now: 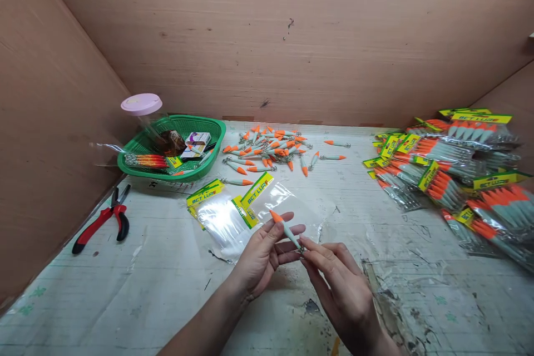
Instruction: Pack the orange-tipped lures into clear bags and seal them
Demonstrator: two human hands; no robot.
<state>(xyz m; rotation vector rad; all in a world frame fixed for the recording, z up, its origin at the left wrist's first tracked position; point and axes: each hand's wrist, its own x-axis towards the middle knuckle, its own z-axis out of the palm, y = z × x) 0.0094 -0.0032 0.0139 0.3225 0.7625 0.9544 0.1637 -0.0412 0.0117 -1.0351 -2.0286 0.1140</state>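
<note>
A fishing lure with an orange tip and a pale body is held between my two hands, tilted with its tip up and to the left. My left hand grips its body between thumb and fingers. With thumb and fingertips, my right hand pinches the hooked end. Clear bags with yellow and green header cards lie flat just beyond my left hand. Farther back is a loose pile of similar lures.
A green basket at the back left holds a lidded jar, a small box and packed lures. Red-handled pliers lie at left. Filled lure packs are heaped at right. Board walls enclose the table.
</note>
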